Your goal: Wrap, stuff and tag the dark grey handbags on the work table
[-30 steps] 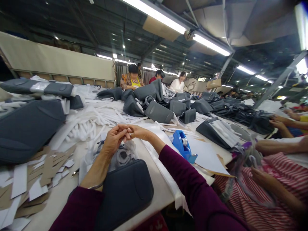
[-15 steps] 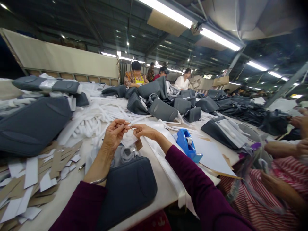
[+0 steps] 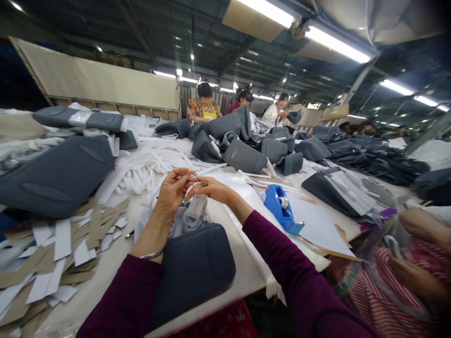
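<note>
Place: a factory hall, a bag-making or finishing line.
Ceiling: bare steel roof frame with long tube lights point(image 3: 336, 44) at 1 o'clock.
Worktable: one long shared table point(image 3: 243, 277), its near edge at 6 o'clock.
Goods: heaps of identical grey bags point(image 3: 243, 157) at 12 o'clock.
Scrap: cardboard offcuts point(image 3: 52, 263) at 8 o'clock, white strips point(image 3: 141, 173) at 11 o'clock.
Staff: seated workers point(image 3: 204, 105) at 12 o'clock.

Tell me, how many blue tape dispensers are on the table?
1. The blue tape dispenser stands on the table, right of the person's right hand, beside a white sheet. Others may be hidden under the grey bags.
</note>
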`<action>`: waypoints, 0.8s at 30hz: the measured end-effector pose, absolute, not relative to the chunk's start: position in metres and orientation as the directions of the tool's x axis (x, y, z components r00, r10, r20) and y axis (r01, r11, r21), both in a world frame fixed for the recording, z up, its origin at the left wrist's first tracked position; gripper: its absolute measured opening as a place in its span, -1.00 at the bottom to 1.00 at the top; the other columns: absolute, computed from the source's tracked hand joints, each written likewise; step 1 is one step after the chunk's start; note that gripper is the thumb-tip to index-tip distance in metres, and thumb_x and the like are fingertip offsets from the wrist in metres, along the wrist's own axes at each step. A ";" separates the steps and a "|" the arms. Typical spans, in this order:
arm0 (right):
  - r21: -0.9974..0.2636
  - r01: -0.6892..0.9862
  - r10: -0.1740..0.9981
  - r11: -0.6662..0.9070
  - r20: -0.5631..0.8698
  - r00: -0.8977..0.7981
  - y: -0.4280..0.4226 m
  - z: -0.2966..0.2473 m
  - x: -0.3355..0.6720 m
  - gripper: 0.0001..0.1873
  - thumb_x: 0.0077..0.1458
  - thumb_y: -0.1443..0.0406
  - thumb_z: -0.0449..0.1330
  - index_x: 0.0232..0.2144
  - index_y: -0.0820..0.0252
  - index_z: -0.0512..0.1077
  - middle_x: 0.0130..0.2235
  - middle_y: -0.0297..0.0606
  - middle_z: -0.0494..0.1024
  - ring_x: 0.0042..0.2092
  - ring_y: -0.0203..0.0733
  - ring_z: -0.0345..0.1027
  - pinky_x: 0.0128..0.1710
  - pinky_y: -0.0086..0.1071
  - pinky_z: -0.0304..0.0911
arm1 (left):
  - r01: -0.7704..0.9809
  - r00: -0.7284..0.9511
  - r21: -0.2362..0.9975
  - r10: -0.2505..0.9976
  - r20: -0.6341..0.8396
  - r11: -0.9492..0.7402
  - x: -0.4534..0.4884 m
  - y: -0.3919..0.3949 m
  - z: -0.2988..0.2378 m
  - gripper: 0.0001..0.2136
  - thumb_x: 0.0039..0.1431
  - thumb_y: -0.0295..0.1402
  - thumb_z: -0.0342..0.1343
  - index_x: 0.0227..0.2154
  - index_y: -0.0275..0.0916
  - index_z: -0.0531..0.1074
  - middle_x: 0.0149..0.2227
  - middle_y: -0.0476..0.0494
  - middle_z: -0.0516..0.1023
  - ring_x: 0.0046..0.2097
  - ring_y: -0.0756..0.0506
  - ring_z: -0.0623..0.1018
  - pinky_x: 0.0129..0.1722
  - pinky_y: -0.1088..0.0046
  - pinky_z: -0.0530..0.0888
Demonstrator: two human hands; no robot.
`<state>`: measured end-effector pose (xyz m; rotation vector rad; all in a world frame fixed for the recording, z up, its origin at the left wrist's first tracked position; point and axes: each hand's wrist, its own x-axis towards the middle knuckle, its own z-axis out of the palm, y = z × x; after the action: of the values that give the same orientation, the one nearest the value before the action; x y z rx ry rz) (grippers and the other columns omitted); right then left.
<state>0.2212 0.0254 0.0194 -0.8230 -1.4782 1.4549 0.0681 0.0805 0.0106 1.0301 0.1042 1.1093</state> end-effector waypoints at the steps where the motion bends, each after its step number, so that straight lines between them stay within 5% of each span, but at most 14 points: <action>1: -0.988 -0.116 0.911 0.105 0.142 -0.388 0.025 0.020 0.221 -0.41 -0.06 0.26 0.31 0.04 0.27 0.30 -0.35 -0.23 0.59 -0.30 -0.20 0.43 -0.23 -0.39 0.26 | -0.695 0.479 0.717 0.774 0.415 0.046 0.068 0.081 0.011 -0.81 -0.02 -0.49 0.28 -0.29 -0.27 0.47 -0.22 -0.11 0.60 -0.32 0.02 0.59 -0.32 0.56 0.56; 4: -0.989 -0.084 0.917 0.123 0.145 -0.372 0.023 0.022 0.222 -0.40 -0.06 0.32 0.29 0.06 0.28 0.29 -0.40 -0.29 0.58 -0.34 -0.24 0.42 -0.19 -0.39 0.26 | -0.714 0.444 0.700 0.782 0.437 0.015 0.067 0.083 0.011 -0.82 0.00 -0.49 0.27 -0.30 -0.26 0.46 -0.22 -0.10 0.59 -0.32 0.06 0.58 -0.20 0.55 0.55; 13: -0.997 -0.031 0.887 0.077 0.083 -0.455 0.012 0.035 0.224 -0.43 -0.08 0.28 0.33 0.01 0.26 0.32 -0.31 -0.20 0.59 -0.27 -0.18 0.46 -0.18 -0.33 0.29 | -0.718 0.417 0.695 0.830 0.371 0.050 0.061 0.082 0.017 -0.80 -0.01 -0.52 0.26 -0.30 -0.24 0.42 -0.21 -0.08 0.58 -0.36 0.10 0.55 -0.31 0.64 0.52; 17: -0.985 -0.151 0.960 0.081 0.118 -0.254 0.018 0.029 0.220 -0.57 -0.02 0.08 0.32 -0.21 0.28 0.42 -0.46 -0.30 0.51 -0.43 -0.32 0.36 -0.36 -0.44 0.27 | -0.714 0.452 0.693 0.822 0.346 0.100 0.061 0.083 0.016 -0.77 -0.05 -0.51 0.28 -0.29 -0.25 0.43 -0.18 -0.11 0.58 -0.35 0.09 0.55 -0.29 0.59 0.52; 21: -0.987 -0.151 0.994 0.048 0.061 -0.086 0.027 0.022 0.219 -0.61 -0.08 0.09 0.35 -0.35 0.30 0.44 -0.60 -0.45 0.34 -0.60 -0.47 0.08 -0.58 -0.54 0.03 | -0.723 0.412 0.681 0.862 0.294 0.114 0.061 0.091 0.009 -0.76 -0.11 -0.52 0.29 -0.33 -0.25 0.44 -0.33 -0.01 0.56 -0.42 0.12 0.51 -0.37 0.65 0.47; 24: -0.990 -0.138 0.999 0.028 0.030 -0.017 0.038 0.027 0.223 -0.65 -0.08 0.13 0.34 -0.36 0.31 0.45 -0.65 -0.50 0.25 -0.65 -0.50 -0.07 -0.64 -0.54 -0.14 | -0.601 0.279 0.799 0.935 0.217 -0.006 0.057 0.098 0.001 -0.84 -0.10 -0.50 0.23 -0.39 -0.27 0.42 -0.43 0.01 0.52 -0.44 0.07 0.52 -0.42 0.60 0.44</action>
<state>0.2230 0.0377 0.0267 -1.0766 -1.1336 1.2639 0.0566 0.0981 0.0013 0.9563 0.4417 1.2750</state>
